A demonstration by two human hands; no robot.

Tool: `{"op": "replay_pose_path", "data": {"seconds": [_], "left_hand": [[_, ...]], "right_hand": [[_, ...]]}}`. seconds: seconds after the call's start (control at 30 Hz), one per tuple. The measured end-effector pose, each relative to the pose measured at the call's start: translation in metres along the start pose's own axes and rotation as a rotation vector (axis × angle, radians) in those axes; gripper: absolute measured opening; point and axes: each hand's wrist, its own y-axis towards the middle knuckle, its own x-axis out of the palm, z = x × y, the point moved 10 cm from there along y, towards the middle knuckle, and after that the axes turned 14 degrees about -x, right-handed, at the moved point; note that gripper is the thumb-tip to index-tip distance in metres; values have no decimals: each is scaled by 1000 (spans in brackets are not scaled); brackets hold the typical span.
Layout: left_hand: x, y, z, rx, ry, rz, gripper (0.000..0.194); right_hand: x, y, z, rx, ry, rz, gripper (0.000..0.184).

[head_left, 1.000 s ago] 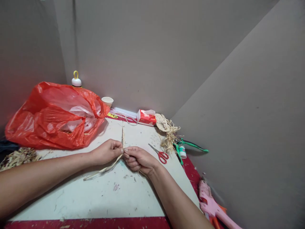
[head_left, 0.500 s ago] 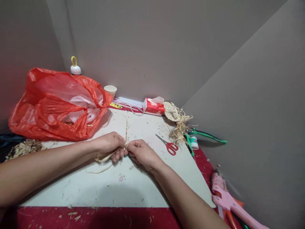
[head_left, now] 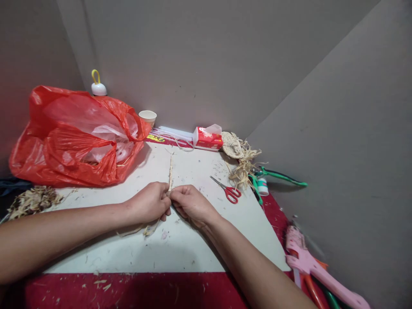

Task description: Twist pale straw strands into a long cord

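Observation:
My left hand (head_left: 150, 204) and my right hand (head_left: 190, 204) meet over a white board (head_left: 180, 244), both pinched shut on a thin braid of pale straw (head_left: 170, 169) that runs away from me across the board. Loose straw ends (head_left: 148, 229) trail out below my left hand onto the board. The fingertips of the two hands touch at the near end of the braid.
A red plastic bag (head_left: 74, 137) fills the left, with a white bottle (head_left: 98, 86) behind it and a paper cup (head_left: 147, 116). A tissue pack (head_left: 207, 137), woven straw bundle (head_left: 240, 161), red scissors (head_left: 228, 192), green pliers (head_left: 280, 176), a pink tool (head_left: 318, 277); walls close in behind and right.
The view tilted down slightly. My hands closed tighter together on the braid, and the loose straw ends have been pulled in beneath my left hand.

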Motion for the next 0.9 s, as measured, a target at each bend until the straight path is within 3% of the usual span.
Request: {"op": "replay_pose_path", "data": {"seconds": [0.1, 0.2, 0.23, 0.27, 0.33, 0.37, 0.4, 0.5, 0.57, 0.73, 0.9], "left_hand": [[6, -4, 6, 21, -14, -68, 22], [10, -6, 7, -58, -22, -228, 20], [5, -4, 7, -87, -5, -227, 19], [-4, -1, 7, -107, 22, -198, 20], [-45, 2, 20, 4, 4, 125, 19], [-59, 1, 26, 63, -32, 238, 21], [-63, 1, 27, 95, -81, 270, 23], [-25, 9, 13, -23, -256, -61, 15], [-5, 9, 6, -85, -255, -166, 18], [-15, 3, 20, 87, 14, -17, 17], [-25, 7, 23, 133, 137, 21, 20]], "right_hand": [[-3, -1, 2, 19, 29, 14, 24], [-3, -3, 1, 41, 123, 4, 26], [-2, -3, 0, 50, 153, -4, 26], [-1, -4, -1, 58, 176, -16, 25], [1, -5, -4, 63, 200, -48, 21], [2, -6, -5, 63, 210, -65, 22], [3, -6, -6, 58, 220, -79, 23], [5, -5, -9, 44, 241, -109, 27], [5, -5, -9, 41, 245, -126, 29], [4, -4, -7, 33, 220, -182, 28], [2, -4, -7, 3, 119, -246, 27]]}}
